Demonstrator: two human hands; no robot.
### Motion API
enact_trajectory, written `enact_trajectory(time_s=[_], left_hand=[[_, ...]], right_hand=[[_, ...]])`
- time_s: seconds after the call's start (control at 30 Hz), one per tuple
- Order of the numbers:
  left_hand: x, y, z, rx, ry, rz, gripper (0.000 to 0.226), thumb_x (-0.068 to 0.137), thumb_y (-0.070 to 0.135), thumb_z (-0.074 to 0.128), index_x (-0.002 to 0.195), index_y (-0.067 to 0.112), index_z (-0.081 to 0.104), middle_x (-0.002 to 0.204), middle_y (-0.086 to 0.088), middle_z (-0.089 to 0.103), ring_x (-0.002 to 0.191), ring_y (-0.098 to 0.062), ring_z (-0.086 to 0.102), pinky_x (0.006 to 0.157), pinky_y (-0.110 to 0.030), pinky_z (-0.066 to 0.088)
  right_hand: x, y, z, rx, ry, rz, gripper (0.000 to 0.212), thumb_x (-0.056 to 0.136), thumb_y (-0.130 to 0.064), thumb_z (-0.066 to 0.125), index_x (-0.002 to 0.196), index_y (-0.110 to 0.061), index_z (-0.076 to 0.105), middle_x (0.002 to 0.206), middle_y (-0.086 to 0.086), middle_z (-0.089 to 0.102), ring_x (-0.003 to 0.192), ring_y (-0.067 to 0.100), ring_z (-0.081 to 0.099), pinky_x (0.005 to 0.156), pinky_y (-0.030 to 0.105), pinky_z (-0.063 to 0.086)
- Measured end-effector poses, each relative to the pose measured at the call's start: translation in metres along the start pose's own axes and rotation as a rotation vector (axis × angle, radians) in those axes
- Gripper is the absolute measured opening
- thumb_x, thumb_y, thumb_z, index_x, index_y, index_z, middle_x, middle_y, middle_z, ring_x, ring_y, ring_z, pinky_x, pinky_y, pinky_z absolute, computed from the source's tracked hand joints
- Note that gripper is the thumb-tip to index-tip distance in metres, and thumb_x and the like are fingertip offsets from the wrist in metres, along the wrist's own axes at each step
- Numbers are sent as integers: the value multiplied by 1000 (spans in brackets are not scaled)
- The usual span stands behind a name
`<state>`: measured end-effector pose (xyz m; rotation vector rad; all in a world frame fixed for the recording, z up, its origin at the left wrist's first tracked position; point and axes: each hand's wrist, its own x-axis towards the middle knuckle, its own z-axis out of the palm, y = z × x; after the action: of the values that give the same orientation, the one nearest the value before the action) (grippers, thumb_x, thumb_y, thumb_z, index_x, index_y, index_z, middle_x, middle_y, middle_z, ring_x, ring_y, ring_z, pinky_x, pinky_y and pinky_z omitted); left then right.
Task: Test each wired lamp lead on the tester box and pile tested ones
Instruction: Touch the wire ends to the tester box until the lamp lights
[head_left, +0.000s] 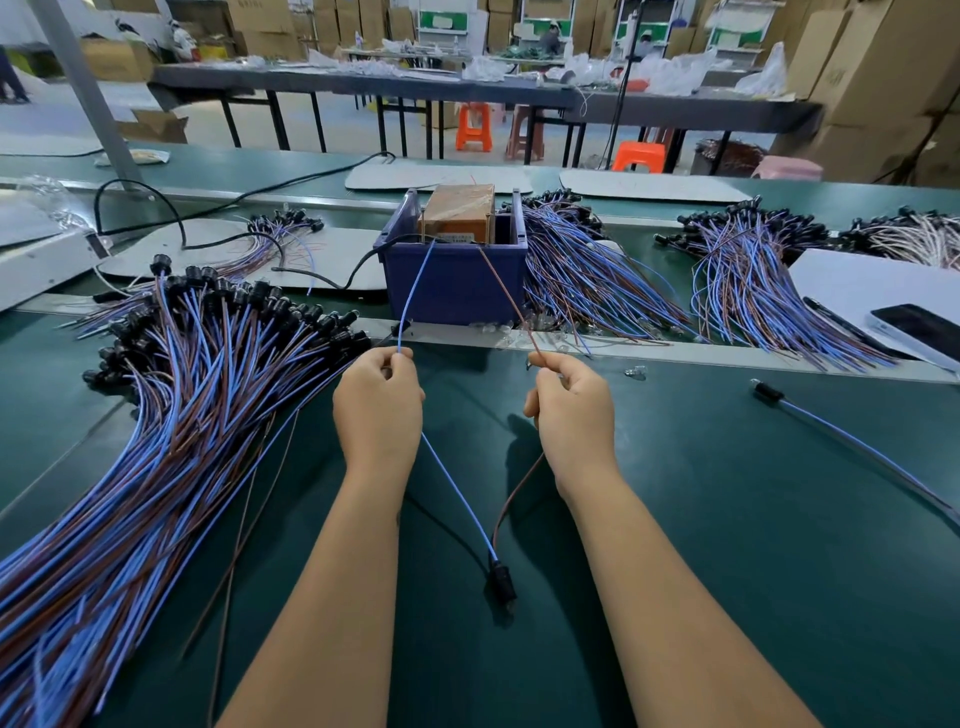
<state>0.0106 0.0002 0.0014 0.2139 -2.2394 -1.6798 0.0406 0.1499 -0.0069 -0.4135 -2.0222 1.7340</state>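
With the left hand (378, 400) pinching the blue wire (415, 291) and the right hand (569, 402) the brown wire (506, 291), each grip closed, both ends reaching the tester box (457, 213), steady contact seems wise while the lamp socket (503, 579) lies on the desk (753, 519).

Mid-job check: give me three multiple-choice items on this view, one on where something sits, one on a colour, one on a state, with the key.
1. Where is the tester box?
A. inside the blue bin
B. on the phone
C. under the left pile

2. Which wire does the left hand pinch?
A. brown
B. blue
C. white

3. What state are the hands in?
A. both flat on the belt
B. one idle
C. each pinching one wire of the same lead

Key: 1 A, the box stands within the bin's walls. 2 B, the blue wire rises from that hand; the right hand has the brown wire. 3 C, both wires join at one black socket.
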Motion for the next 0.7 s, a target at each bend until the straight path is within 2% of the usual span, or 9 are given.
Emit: enact_trajectory(time_s=[0.43, 0.7], left_hand=[[1, -1, 0, -14, 14, -32, 28, 95, 18, 44, 75, 32, 58, 56, 4, 61, 36, -3, 41, 45, -23, 37], [3, -3, 0, -35, 31, -36, 26, 94, 19, 44, 77, 32, 59, 54, 5, 61, 38, -3, 43, 51, -26, 39]], right_hand=[[0, -1, -2, -2, -9, 6, 31, 96, -11, 41, 115, -21, 62, 49, -9, 56, 42, -1, 41, 44, 10, 35], [-2, -4, -2, 10, 14, 20, 29, 97, -12, 40, 114, -22, 62, 50, -7, 56, 43, -1, 42, 56, 23, 37]])
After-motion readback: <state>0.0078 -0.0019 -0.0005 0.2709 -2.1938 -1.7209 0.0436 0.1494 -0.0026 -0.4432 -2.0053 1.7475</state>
